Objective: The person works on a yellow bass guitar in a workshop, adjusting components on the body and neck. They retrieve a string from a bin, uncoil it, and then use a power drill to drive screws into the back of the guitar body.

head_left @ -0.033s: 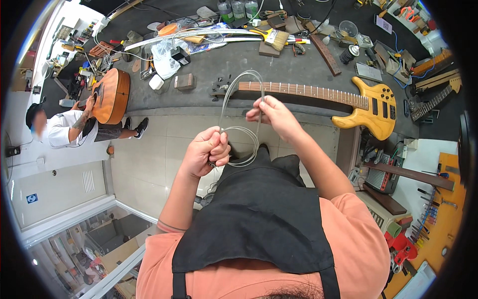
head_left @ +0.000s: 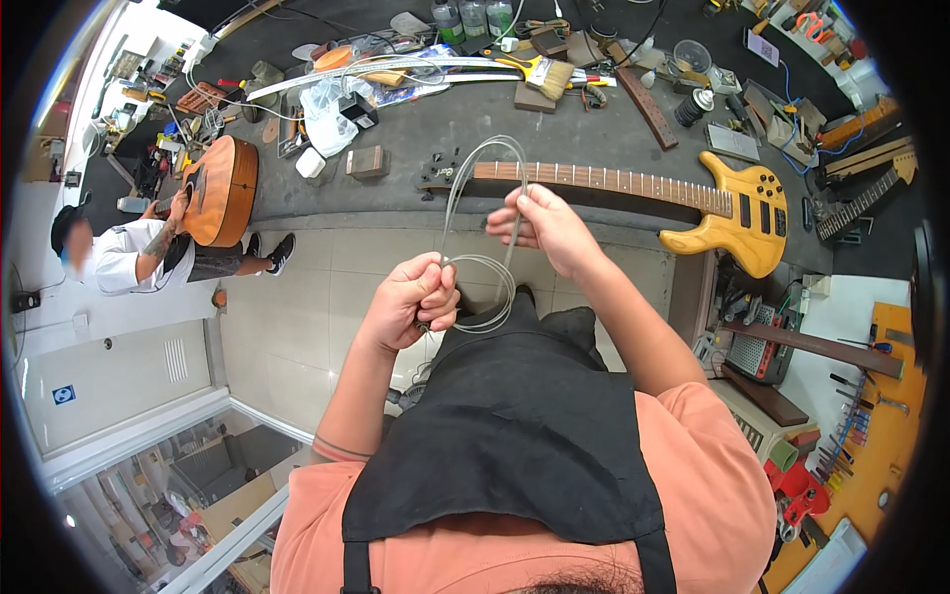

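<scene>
At left one glossy wooden guitar (head_left: 236, 193) is held by one person (head_left: 129, 252), then one coil (head_left: 513, 287) of thin, rounded wire loops is clasped in the curled left hand (head_left: 414, 299) and pinched by the right hand (head_left: 547, 228) before the bench (head_left: 584, 129), where one smooth yellow bass (head_left: 760, 238) is laid.

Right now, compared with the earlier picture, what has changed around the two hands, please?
Only a little: the right hand has shifted slightly upward in the picture, and the upper loop of the wire coil has moved slightly with it. Nothing was visibly taken up or released. The left hand still grips the coil; the bass guitar stayed in place.
</scene>
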`<action>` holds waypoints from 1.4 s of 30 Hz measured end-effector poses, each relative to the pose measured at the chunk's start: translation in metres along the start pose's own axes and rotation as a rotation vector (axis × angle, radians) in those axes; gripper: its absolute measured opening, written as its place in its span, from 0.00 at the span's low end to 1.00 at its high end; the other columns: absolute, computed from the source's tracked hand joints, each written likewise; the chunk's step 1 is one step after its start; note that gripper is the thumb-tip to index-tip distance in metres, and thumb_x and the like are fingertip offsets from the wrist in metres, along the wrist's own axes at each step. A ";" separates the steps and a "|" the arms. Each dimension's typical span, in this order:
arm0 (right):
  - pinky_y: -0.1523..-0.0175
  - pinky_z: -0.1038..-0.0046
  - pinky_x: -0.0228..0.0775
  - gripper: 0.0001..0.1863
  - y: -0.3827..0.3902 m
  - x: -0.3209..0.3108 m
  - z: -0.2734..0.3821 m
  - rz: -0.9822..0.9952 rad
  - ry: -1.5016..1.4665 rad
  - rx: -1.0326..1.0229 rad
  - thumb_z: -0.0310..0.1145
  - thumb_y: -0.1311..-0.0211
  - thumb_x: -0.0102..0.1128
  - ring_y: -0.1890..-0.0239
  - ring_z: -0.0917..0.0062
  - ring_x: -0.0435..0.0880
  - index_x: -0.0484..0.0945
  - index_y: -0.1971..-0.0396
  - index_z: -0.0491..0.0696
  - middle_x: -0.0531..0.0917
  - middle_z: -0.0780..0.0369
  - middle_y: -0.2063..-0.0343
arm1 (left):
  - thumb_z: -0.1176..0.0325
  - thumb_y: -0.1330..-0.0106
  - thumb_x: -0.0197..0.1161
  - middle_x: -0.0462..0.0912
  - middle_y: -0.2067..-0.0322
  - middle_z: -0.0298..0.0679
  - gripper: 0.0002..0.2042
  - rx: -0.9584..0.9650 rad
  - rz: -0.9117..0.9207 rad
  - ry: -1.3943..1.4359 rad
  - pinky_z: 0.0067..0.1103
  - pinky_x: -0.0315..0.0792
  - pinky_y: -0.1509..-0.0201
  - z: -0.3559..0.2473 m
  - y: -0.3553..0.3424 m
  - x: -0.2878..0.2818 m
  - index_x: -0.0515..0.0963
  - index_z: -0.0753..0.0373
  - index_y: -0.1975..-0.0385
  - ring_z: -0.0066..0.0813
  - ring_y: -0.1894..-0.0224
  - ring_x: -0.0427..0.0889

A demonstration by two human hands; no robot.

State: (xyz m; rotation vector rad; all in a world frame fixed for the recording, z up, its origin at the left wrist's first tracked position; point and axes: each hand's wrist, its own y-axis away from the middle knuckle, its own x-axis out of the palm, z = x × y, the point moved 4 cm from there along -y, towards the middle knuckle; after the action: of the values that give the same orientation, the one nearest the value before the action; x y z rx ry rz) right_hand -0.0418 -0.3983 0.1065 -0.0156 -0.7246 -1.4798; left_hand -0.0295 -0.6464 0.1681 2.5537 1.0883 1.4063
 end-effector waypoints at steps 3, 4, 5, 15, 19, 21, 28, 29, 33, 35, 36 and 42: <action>0.38 0.62 0.87 0.14 -0.006 0.003 0.017 -0.064 -0.081 0.015 0.38 0.08 0.42 0.41 0.61 0.92 0.72 0.42 0.44 0.88 0.50 0.45 | 0.58 0.10 0.54 0.64 0.77 0.27 0.15 -0.097 0.014 -0.134 0.21 0.65 0.72 0.008 -0.007 -0.008 0.77 0.63 0.59 0.17 0.78 0.60; 0.37 0.61 0.87 0.15 -0.009 0.003 0.022 -0.066 -0.114 0.004 0.37 0.08 0.42 0.41 0.59 0.91 0.71 0.41 0.42 0.88 0.48 0.44 | 0.58 0.10 0.55 0.64 0.77 0.27 0.15 -0.128 0.019 -0.176 0.22 0.66 0.72 0.009 -0.010 -0.010 0.77 0.63 0.59 0.17 0.78 0.60; 0.36 0.59 0.86 0.16 -0.010 0.003 0.025 -0.068 -0.146 -0.007 0.37 0.08 0.42 0.40 0.57 0.91 0.71 0.40 0.40 0.87 0.45 0.43 | 0.58 0.11 0.55 0.64 0.77 0.27 0.16 -0.120 0.017 -0.208 0.22 0.66 0.71 0.009 -0.012 -0.011 0.77 0.63 0.59 0.17 0.78 0.60; 0.26 0.52 0.69 0.15 0.001 0.015 0.003 0.130 0.123 0.177 0.43 0.11 0.50 0.32 0.64 0.84 0.80 0.45 0.49 0.86 0.57 0.38 | 0.60 0.11 0.57 0.78 0.71 0.31 0.15 0.216 -0.171 -0.788 0.25 0.69 0.61 -0.013 -0.047 -0.005 0.81 0.66 0.56 0.19 0.67 0.74; 0.20 0.45 0.56 0.17 0.000 0.006 0.005 0.192 -0.023 0.300 0.49 0.14 0.53 0.31 0.64 0.80 0.83 0.50 0.53 0.84 0.59 0.41 | 0.71 0.21 0.64 0.81 0.69 0.38 0.06 0.585 -0.079 -1.301 0.32 0.74 0.57 -0.022 -0.058 0.029 0.81 0.66 0.58 0.34 0.64 0.77; 0.25 0.48 0.67 0.18 -0.001 -0.003 0.007 0.281 -0.058 0.326 0.52 0.15 0.54 0.40 0.67 0.86 0.83 0.51 0.54 0.84 0.62 0.45 | 0.76 0.27 0.65 0.83 0.66 0.44 0.03 0.674 0.047 -1.554 0.37 0.77 0.52 -0.024 -0.061 0.047 0.81 0.66 0.58 0.45 0.63 0.80; 0.58 0.74 0.72 0.21 -0.006 -0.003 -0.002 0.336 -0.293 0.204 0.55 0.12 0.51 0.70 0.83 0.70 0.79 0.43 0.54 0.74 0.71 0.68 | 0.75 0.21 0.62 0.79 0.68 0.38 0.02 0.885 -0.207 -1.428 0.30 0.73 0.57 -0.027 -0.060 0.041 0.81 0.65 0.57 0.35 0.65 0.76; 0.61 0.76 0.68 0.21 -0.008 -0.003 -0.007 0.323 -0.344 0.222 0.55 0.11 0.49 0.72 0.84 0.65 0.78 0.42 0.54 0.71 0.72 0.70 | 0.73 0.18 0.61 0.79 0.68 0.35 0.05 0.838 -0.354 -1.292 0.28 0.72 0.58 -0.028 -0.061 0.033 0.81 0.65 0.57 0.31 0.64 0.76; 0.67 0.79 0.53 0.22 0.029 0.029 0.008 0.163 0.054 0.108 0.49 0.08 0.43 0.73 0.87 0.56 0.74 0.31 0.52 0.62 0.75 0.72 | 0.64 0.09 0.53 0.70 0.71 0.26 0.13 0.810 -0.579 -0.635 0.21 0.69 0.61 -0.037 -0.068 -0.012 0.79 0.64 0.55 0.16 0.70 0.64; 0.68 0.78 0.54 0.20 0.041 0.035 0.013 0.237 0.309 0.050 0.43 0.09 0.46 0.73 0.88 0.57 0.76 0.30 0.50 0.62 0.75 0.73 | 0.64 0.08 0.52 0.66 0.73 0.26 0.14 0.844 -0.652 -0.437 0.21 0.67 0.62 -0.050 -0.063 -0.021 0.77 0.64 0.58 0.16 0.71 0.61; 0.69 0.78 0.55 0.19 0.046 0.034 0.016 0.270 0.381 0.007 0.42 0.10 0.48 0.73 0.88 0.58 0.78 0.32 0.50 0.63 0.75 0.73 | 0.64 0.08 0.52 0.66 0.74 0.26 0.14 0.843 -0.675 -0.417 0.21 0.67 0.62 -0.054 -0.060 -0.026 0.77 0.64 0.58 0.16 0.72 0.60; 0.65 0.78 0.62 0.14 0.088 0.019 0.066 0.358 0.663 -0.049 0.37 0.12 0.51 0.71 0.88 0.67 0.82 0.43 0.48 0.70 0.74 0.72 | 0.62 0.08 0.52 0.62 0.75 0.25 0.13 0.854 -0.765 -0.253 0.21 0.64 0.64 -0.079 -0.031 -0.062 0.76 0.61 0.57 0.16 0.74 0.55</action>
State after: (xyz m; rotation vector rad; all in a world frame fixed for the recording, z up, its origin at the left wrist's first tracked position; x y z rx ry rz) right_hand 0.0076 -0.3747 0.2040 0.2823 -0.1331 -1.0606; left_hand -0.1275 -0.6823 0.1587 2.0918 2.6026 0.4473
